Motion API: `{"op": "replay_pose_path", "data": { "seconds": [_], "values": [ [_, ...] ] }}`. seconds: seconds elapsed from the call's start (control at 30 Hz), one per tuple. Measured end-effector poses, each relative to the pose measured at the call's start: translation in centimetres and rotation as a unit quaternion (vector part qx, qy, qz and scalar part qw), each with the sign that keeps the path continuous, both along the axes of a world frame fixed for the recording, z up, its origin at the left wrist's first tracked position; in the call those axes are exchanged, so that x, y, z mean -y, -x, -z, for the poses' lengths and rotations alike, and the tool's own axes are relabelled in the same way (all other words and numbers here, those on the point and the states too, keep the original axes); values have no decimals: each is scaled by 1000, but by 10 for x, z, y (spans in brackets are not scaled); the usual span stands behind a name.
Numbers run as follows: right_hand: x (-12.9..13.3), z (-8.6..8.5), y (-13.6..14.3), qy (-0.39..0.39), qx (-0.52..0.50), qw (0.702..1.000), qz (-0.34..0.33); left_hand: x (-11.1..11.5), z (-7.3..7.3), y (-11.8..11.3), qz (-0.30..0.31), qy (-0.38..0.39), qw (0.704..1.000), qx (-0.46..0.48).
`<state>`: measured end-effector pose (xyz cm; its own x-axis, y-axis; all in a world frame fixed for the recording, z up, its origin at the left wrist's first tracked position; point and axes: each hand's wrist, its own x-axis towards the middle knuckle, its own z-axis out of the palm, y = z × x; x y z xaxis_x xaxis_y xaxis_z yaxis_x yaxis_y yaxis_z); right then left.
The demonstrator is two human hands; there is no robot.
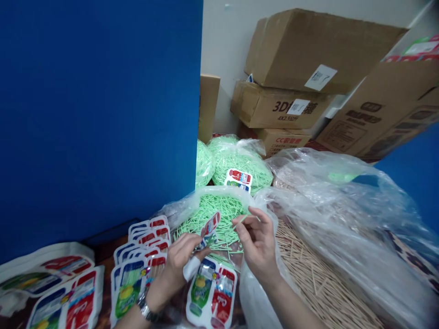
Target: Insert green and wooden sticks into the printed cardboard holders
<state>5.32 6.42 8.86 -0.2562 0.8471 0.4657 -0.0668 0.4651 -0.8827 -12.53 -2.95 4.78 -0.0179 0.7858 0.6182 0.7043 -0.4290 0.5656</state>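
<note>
My left hand (180,258) is closed on a bottle-shaped printed packet (210,226), tilted up with its red end high. White paper or wrap shows at the left hand's finger. My right hand (257,242) pinches a thin green stick (242,220) between thumb and fingertips. Both hands are above an open clear bag of loose green sticks (219,205). Below them lies a double packet (211,292) printed with a green bottle and a red cola bottle. Overlapping rows of similar packets (132,278) lie left of my left hand.
Brown sticks (318,274) fill a large clear plastic bag (343,210) on the right. Behind, filled bags of green sticks (236,157) have a packet (239,177) on top. Cardboard boxes (284,107) are stacked at the back. A blue panel (103,114) blocks the left.
</note>
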Motion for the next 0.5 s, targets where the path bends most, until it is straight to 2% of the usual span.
{"op": "replay_pose_path", "data": {
  "seconds": [0.1, 0.27, 0.4, 0.5],
  "values": [
    [14, -8, 0, -61, -28, 997, -46, -4, -5, -8, 8, 8, 1000, 5],
    [10, -1, 5, -158, 2, 985, -72, -1, -7, -12, 20, 18, 1000, 12],
    [8, 0, 7, -258, 83, 960, -65, 0, -10, -11, 25, 13, 999, 23],
    [6, 1, 2, -303, 169, 934, -84, 0, -13, -10, 22, 9, 999, 35]
  ]
}}
